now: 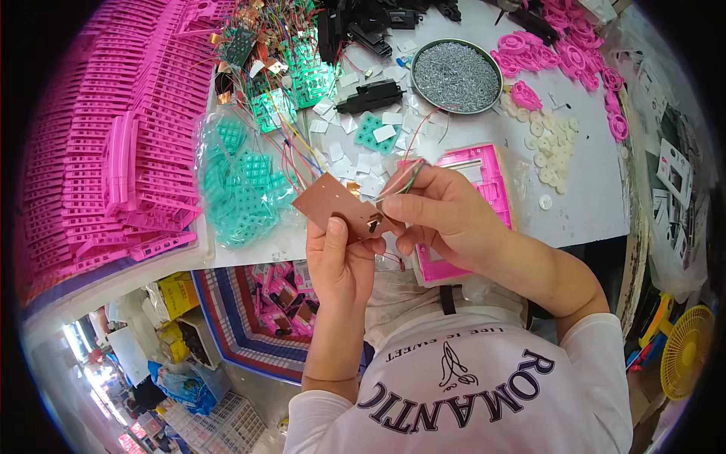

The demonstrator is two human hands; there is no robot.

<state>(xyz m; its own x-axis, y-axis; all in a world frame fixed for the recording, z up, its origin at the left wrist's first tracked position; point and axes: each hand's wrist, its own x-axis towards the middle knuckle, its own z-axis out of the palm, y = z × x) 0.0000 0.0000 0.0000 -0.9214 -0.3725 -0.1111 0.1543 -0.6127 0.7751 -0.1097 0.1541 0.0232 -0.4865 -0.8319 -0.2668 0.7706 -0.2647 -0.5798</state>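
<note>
A brown circuit board (330, 200) is held up over the front edge of the table, tilted, with a small black part on its right corner. My left hand (339, 261) grips its lower edge, thumb on the near face. With fingers closed, my right hand (432, 204) pinches the thin coloured wires (408, 178) at the board's right corner. More wires rise from the board's upper left side. Below and behind my right hand, a pink plastic housing (491, 178) lies at the table's front edge, partly covered by my forearm.
Stacked pink plastic frames (121, 166) fill the left. Beside them sits a bag of teal rubber keypads (246, 181). Wired green boards (310, 76) and a round tray of screws (457, 76) stand farther back. White discs (550, 147) lie right. A striped basket (234, 333) is below the table.
</note>
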